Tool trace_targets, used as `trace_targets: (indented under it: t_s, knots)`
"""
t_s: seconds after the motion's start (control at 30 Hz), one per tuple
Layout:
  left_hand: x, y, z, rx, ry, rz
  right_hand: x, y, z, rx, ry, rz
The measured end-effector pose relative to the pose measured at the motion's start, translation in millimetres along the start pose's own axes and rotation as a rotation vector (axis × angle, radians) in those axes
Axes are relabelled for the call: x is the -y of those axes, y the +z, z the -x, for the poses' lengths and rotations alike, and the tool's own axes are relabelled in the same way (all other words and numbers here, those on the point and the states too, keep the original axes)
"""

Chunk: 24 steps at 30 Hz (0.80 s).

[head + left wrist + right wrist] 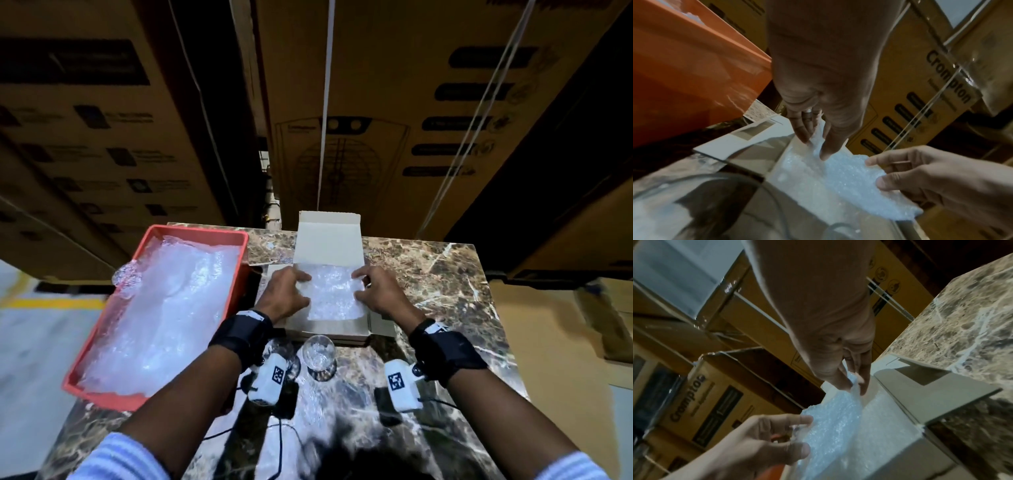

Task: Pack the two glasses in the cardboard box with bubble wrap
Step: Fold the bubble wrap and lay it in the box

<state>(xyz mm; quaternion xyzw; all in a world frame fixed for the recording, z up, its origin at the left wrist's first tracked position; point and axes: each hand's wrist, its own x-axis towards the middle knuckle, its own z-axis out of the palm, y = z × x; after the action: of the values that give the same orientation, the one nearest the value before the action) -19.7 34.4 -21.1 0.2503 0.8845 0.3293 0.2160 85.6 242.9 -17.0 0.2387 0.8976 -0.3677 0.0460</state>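
Observation:
An open cardboard box [329, 329] sits mid-table with its lid [329, 236] raised at the back. A bubble wrap sheet [334, 296] lies spread inside it. My left hand [306, 289] pinches the sheet's left edge and my right hand [358, 286] pinches its right edge. The left wrist view shows the left hand [815, 149] pinching the sheet [838, 178], and the right wrist view shows the right hand [855, 388] doing the same. One clear glass [320, 351] stands just in front of the box. A second glass [282, 346] stands beside it, partly hidden by my left wrist.
A red tray [109, 399] full of loose bubble wrap [161, 308] sits at the table's left edge, close to the box. Bare marble table [428, 274] extends to the right. Large stacked cartons [376, 102] rise right behind the table.

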Motion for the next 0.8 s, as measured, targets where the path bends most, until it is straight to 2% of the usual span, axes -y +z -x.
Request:
trace_targets:
  t_s: [0.13,0.27,0.6,0.7,0.8]
  knots:
    - [10,7,-3,0.097,-0.016,-0.142,0,20,-5,0.03,0.025,0.129]
    - [24,17,-9,0.121,0.035,-0.29,4,35,-9,0.046,0.002,0.251]
    - [19,29,-12,0.213,0.182,-0.836,0,56,-9,0.128,-0.019,0.489]
    - [15,31,-12,0.19,0.205,-0.949,6,58,-7,0.164,-0.009,0.571]
    - [13,29,-16,0.111,0.218,-0.938,18,60,-4,0.126,0.003,0.695]
